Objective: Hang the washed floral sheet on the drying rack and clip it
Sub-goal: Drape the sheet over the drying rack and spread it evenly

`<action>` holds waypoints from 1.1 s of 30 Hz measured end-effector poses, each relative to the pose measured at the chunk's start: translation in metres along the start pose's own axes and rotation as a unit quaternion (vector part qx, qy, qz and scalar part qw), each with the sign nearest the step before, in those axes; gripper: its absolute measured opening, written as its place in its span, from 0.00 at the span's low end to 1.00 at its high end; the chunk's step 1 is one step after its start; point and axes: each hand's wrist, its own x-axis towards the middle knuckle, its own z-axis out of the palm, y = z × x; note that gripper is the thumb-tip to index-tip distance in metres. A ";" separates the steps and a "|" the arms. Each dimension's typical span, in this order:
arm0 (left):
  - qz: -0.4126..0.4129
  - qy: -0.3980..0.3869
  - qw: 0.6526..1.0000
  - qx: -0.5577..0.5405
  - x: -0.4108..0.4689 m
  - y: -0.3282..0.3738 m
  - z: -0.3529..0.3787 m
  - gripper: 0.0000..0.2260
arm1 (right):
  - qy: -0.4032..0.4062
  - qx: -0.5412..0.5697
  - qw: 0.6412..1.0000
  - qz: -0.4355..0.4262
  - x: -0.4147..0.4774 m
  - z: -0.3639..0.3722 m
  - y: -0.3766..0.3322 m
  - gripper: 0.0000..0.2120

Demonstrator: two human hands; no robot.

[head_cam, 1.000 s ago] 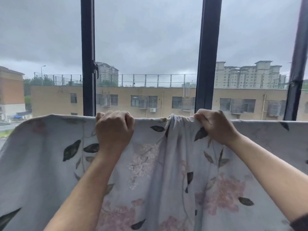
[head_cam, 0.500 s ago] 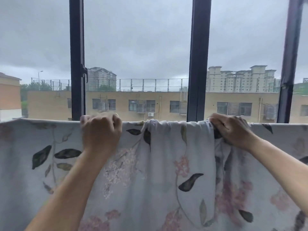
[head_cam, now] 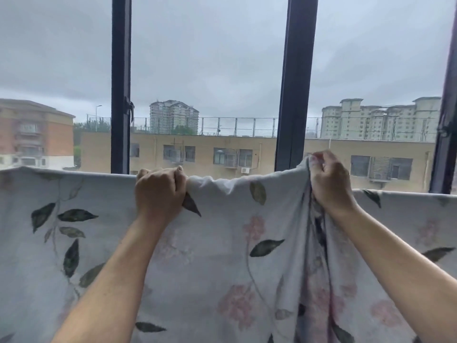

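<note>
Hanging across the whole width of the view, the floral sheet is a pale grey-blue cloth printed with dark green leaves and faded pink blossoms. Its top edge runs in a nearly straight line from left to right, folded over a support that the cloth itself hides. The near face drops out of the bottom of the view. Between the two hands the top edge is bunched into a thick roll and rises toward the right. Below the right hand the cloth gathers into deep vertical folds.

The left hand sits on the top edge left of centre. Its fingers are curled tight over the fold, knuckles toward the camera, gripping the bunched cloth. The right hand is higher and well to the right, with fingers and thumb closed round a gather of the sheet raised above the rest of the edge. Both forearms reach up from the bottom of the view.

Behind the sheet stand dark window frame bars: one upright left of centre carrying a small latch, one right of centre, and a third at the right edge. Through the glass lies a long tan building with a fenced roof. A brick-red block stands at far left, pale towers stand farther off, and above them is a heavy grey sky.
</note>
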 end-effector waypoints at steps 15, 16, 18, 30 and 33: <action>0.005 -0.052 0.999 -0.006 0.002 -0.002 -0.010 0.25 | -0.086 -0.023 0.986 -0.143 -0.021 0.027 -0.015 0.21; 0.010 -0.048 0.999 0.001 0.001 -0.003 -0.009 0.24 | -0.093 -0.047 0.981 -0.163 -0.024 0.020 -0.015 0.22; 0.009 -0.047 0.999 0.021 0.003 -0.005 -0.008 0.24 | -0.098 -0.161 0.960 -0.206 -0.021 0.000 -0.009 0.25; 0.052 -0.132 0.988 -0.054 -0.017 0.160 0.025 0.22 | -0.183 -0.264 0.931 -0.172 -0.005 -0.044 0.045 0.26; 0.036 -0.080 0.995 -0.052 -0.023 0.166 0.032 0.21 | -0.157 -0.194 0.956 -0.153 0.004 -0.054 0.062 0.18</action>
